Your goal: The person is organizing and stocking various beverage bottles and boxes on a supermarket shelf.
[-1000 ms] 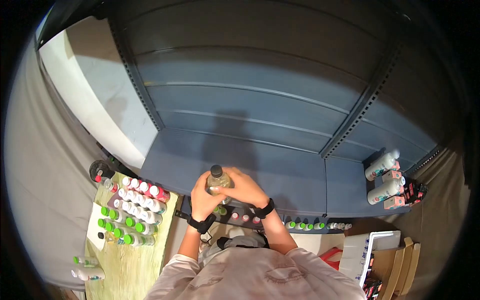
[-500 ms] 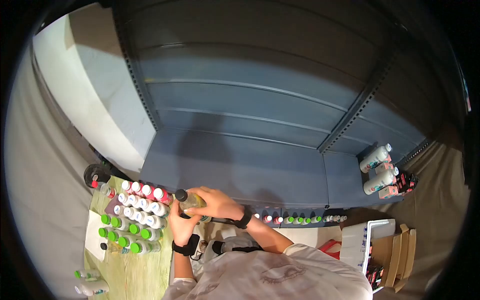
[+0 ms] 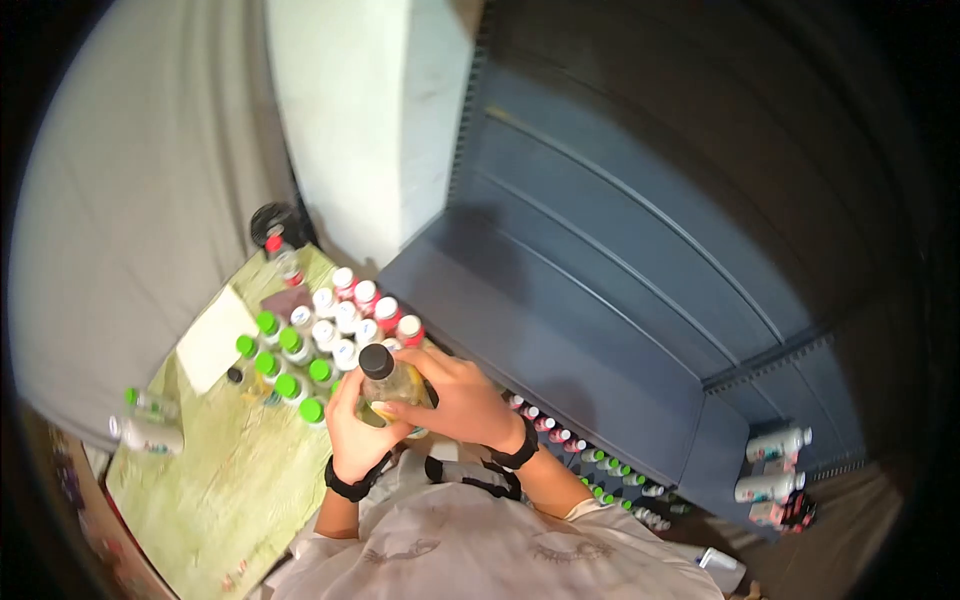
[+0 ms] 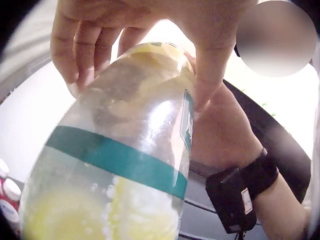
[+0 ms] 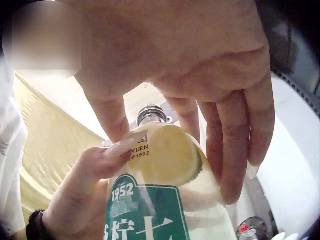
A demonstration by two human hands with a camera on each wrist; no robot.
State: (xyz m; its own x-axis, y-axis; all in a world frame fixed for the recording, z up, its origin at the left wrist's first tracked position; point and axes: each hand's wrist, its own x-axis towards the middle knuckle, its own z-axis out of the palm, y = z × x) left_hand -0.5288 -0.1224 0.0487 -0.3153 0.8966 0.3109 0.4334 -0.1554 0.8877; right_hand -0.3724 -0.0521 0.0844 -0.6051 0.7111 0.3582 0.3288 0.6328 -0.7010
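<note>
In the head view, a clear bottle (image 3: 408, 384) with a black cap is held between both hands in front of the body, its cap tilted to the left. My left hand (image 3: 360, 436) grips its near left side, and my right hand (image 3: 466, 396) wraps the far right side. The left wrist view shows the bottle (image 4: 115, 135) with a green band and yellow lemon slices, the left hand's fingers and thumb curled round it. Green lettering panel and a lemon slice face the right wrist view on the bottle (image 5: 165, 165). Right-hand fingers (image 5: 233, 145) lie along its side.
A pale green table (image 3: 200, 500) at the left bears rows of bottles with green caps (image 3: 290, 385), white caps and red bodies. A grey shelf (image 3: 570, 370) spans the right, with two white bottles (image 3: 770, 487) at its far end. Rows of small bottles (image 3: 560, 436) stand below it.
The head has turned left, so the table with bottles sits nearer the middle of the view. Both hands have carried the bottle from over the shelf edge leftward, beside the table's bottle rows.
</note>
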